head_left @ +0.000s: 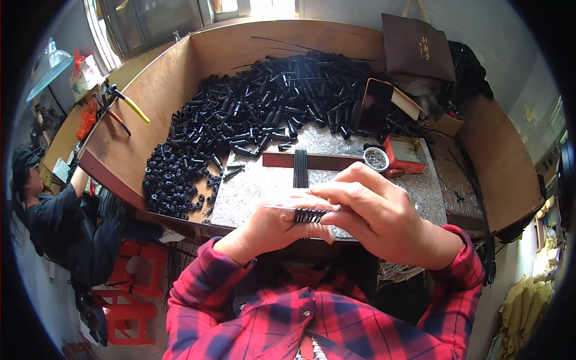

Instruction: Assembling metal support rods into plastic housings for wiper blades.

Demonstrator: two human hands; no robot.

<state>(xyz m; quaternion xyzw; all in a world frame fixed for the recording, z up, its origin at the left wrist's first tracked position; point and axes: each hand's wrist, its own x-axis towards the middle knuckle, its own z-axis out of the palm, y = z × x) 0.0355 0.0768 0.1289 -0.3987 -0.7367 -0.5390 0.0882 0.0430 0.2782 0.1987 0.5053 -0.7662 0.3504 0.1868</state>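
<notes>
A bundle of thin black rods stretches away from me, side by side, across a dark reddish-brown bar on the speckled stone slab. My left hand is closed around the bundle's near end, thumb below and fingers above. Between them a row of black rod ends shows. My right hand is bent over the right side of this row, its thumb and fingertips drawn together against it. Whatever those fingertips pinch is too small or hidden to make out.
Black plastic tubes and small toothed black caps lie heaped inside the wooden-walled bench. A white cup of tiny parts, a red box and a phone stand right. Pliers hang left; a person sits beyond.
</notes>
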